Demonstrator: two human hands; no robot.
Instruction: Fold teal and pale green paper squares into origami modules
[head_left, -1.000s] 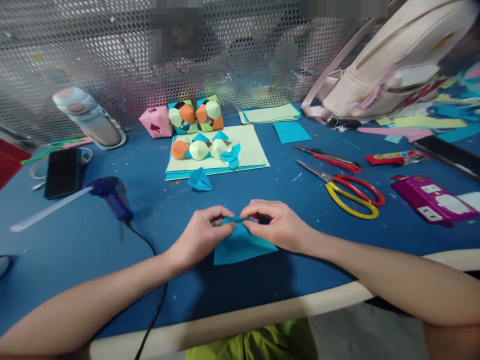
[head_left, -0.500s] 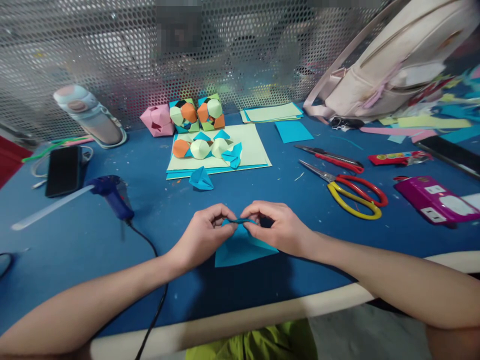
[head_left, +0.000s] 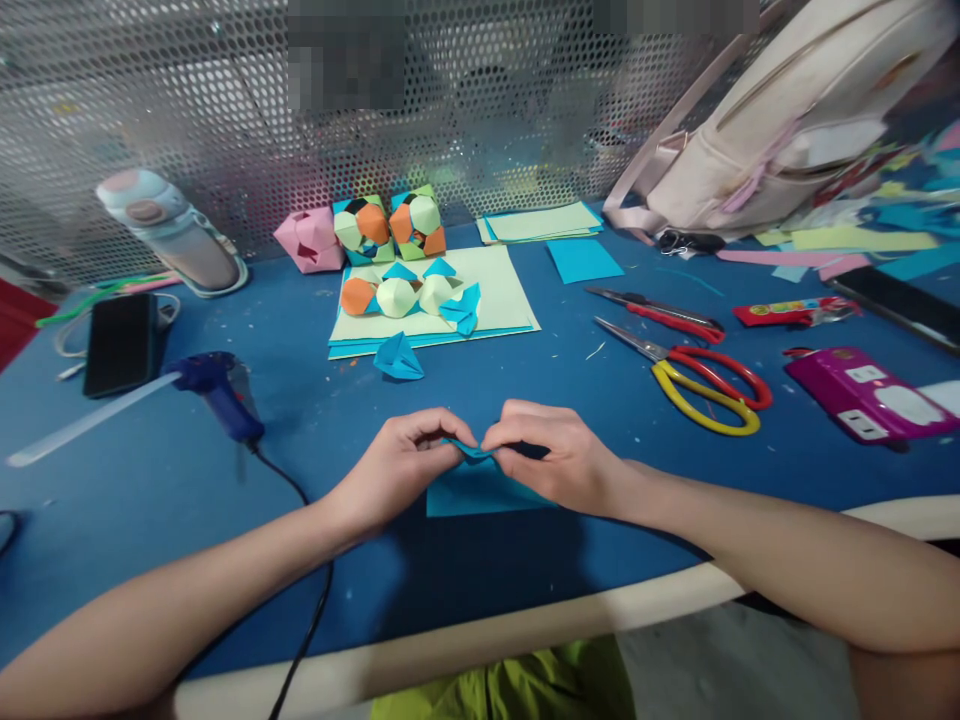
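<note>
Between my hands is a sheet of blue paper (head_left: 480, 490), its far edge bent up and pinched. My left hand (head_left: 409, 460) grips that edge between thumb and fingers on the left side. On the right side my right hand (head_left: 559, 450) pinches the same edge, its fingertips close to the left ones. The paper's near part spreads out below my fingers, over the blue table. Just beyond lies a folded blue paper piece (head_left: 400, 357). Farther back, a stack of pale green and blue sheets (head_left: 502, 290) carries several folded orange, pale green and blue pieces.
A glue gun (head_left: 221, 395) with its cord lies left, near a phone (head_left: 120, 345) and a bottle (head_left: 169, 230). Scissors (head_left: 705, 390), a craft knife (head_left: 660, 315) and a purple case (head_left: 862, 395) lie right. Folded paper balls (head_left: 364, 230) and a backpack (head_left: 735, 150) stand behind.
Both hands stay in place, still pinching the blue paper. Its pinched edge now curves downward between the fingertips, and the near part looks flatter. The view has shifted slightly.
</note>
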